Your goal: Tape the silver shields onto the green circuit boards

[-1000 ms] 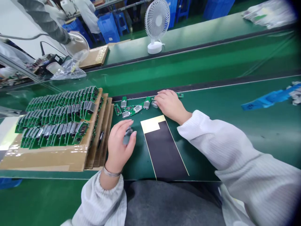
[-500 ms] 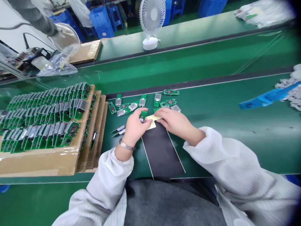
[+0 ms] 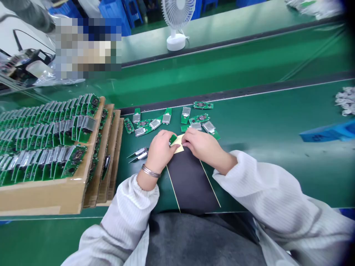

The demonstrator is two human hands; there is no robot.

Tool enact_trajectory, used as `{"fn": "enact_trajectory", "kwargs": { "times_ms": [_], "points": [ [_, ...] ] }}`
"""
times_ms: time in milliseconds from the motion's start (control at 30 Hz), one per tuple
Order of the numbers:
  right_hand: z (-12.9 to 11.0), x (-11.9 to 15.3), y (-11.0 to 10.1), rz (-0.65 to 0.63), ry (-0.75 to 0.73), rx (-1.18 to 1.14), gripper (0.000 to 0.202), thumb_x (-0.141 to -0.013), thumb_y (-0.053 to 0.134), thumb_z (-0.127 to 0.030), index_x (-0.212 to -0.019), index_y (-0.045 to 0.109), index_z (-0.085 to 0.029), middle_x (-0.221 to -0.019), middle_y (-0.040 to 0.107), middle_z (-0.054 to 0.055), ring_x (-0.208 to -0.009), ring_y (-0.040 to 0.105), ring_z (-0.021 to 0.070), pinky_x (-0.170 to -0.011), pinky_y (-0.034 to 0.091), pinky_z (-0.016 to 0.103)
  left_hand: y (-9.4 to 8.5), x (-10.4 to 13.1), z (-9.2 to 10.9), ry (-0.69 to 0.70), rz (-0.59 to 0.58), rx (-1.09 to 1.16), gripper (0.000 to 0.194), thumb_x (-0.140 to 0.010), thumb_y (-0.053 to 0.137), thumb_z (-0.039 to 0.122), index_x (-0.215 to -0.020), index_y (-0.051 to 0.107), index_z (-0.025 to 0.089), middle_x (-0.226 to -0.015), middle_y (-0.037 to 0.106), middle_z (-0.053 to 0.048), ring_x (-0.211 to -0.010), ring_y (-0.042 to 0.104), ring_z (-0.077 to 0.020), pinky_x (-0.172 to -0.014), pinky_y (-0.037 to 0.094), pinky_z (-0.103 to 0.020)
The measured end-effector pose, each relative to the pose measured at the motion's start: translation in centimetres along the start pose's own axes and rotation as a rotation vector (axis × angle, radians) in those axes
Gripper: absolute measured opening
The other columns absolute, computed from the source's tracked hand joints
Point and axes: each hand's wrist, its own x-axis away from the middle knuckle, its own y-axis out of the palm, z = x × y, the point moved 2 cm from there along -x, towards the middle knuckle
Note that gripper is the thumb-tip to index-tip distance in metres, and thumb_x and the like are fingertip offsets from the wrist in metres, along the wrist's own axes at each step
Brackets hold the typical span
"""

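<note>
My left hand is closed around a small green circuit board, most of it hidden by the fingers. Its thumb also touches the pale yellow backing at the far end of a black sheet. At that same end, the fingertips of my right hand are pinched together at the backing's edge; whatever lies between them is too small to make out. The black sheet lies flat on the green table, with yellow strips along both sides. Beyond my hands several circuit boards with silver cells lie scattered.
On the left, stacked cardboard sheets carry rows of upright circuit boards. Two boards lie beside my left hand. A white fan stands on the back ledge. A blue strip and white pieces are at the right.
My right hand's fingers have drawn closer together at the backing's edge. My left hand has turned so less of its board shows. The whole view has shifted slightly.
</note>
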Motion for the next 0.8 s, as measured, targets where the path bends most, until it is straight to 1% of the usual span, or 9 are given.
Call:
{"fn": "enact_trajectory", "kwargs": {
  "times_ms": [67, 200, 367, 433, 667, 800],
  "points": [
    [0.02, -0.06, 0.02, 0.005, 0.008, 0.005, 0.016, -0.1, 0.057, -0.015, -0.091, 0.07, -0.018, -0.098, 0.066, 0.005, -0.08, 0.062, 0.0193, -0.066, 0.038, 0.03, 0.01, 0.07, 0.09, -0.002, -0.003, -0.006, 0.024, -0.084, 0.077, 0.016, -0.105, 0.067, 0.018, -0.109, 0.07, -0.009, -0.107, 0.065, -0.0283, -0.095, 0.052, -0.043],
    [-0.05, -0.13, 0.12, 0.016, 0.012, 0.028, 0.015, -0.102, 0.054, -0.016, -0.101, 0.069, -0.017, -0.102, 0.066, 0.007, -0.082, 0.062, 0.0197, -0.065, 0.036, 0.03, -0.02, 0.17, 0.25, -0.008, -0.002, -0.012, 0.026, -0.084, 0.077, 0.016, -0.107, 0.067, 0.018, -0.111, 0.07, -0.01, -0.109, 0.065, -0.0283, -0.097, 0.052, -0.043],
    [-0.41, -0.28, 0.39, 0.009, -0.017, 0.054, 0.019, -0.1, 0.051, -0.01, -0.093, 0.067, -0.015, -0.095, 0.064, 0.007, -0.075, 0.059, 0.0195, -0.062, 0.033, 0.032, -0.07, 0.08, 0.36, -0.016, 0.003, -0.026, 0.031, -0.084, 0.077, 0.016, -0.112, 0.066, 0.017, -0.112, 0.069, -0.011, -0.11, 0.065, -0.0293, -0.098, 0.052, -0.044],
    [-0.35, -0.28, 0.4, 0.014, -0.024, 0.049, 0.019, -0.099, 0.05, -0.008, -0.093, 0.066, -0.015, -0.095, 0.064, 0.008, -0.077, 0.059, 0.0201, -0.063, 0.034, 0.032, -0.04, 0.02, 0.4, -0.014, 0.002, -0.031, 0.032, -0.083, 0.078, 0.017, -0.113, 0.066, 0.018, -0.111, 0.07, -0.01, -0.11, 0.065, -0.0296, -0.098, 0.052, -0.045],
    [0.57, -0.16, -0.05, 0.036, -0.003, -0.019, 0.019, -0.102, 0.045, -0.012, -0.1, 0.063, -0.017, -0.101, 0.064, 0.007, -0.082, 0.062, 0.0197, -0.066, 0.039, 0.03, -0.02, 0.12, 0.44, -0.006, 0.012, -0.024, 0.03, -0.084, 0.077, 0.018, -0.111, 0.065, 0.019, -0.11, 0.069, -0.009, -0.106, 0.065, -0.0287, -0.096, 0.052, -0.045],
    [0.18, -0.33, 0.26, 0.025, -0.027, -0.012, 0.017, -0.102, 0.047, -0.014, -0.101, 0.064, -0.017, -0.103, 0.065, 0.009, -0.083, 0.061, 0.0214, -0.067, 0.039, 0.031, -0.07, 0.14, 0.4, -0.003, 0.016, -0.019, 0.028, -0.084, 0.076, 0.017, -0.11, 0.065, 0.02, -0.11, 0.069, -0.009, -0.107, 0.065, -0.0285, -0.097, 0.052, -0.044]
  ]
}}
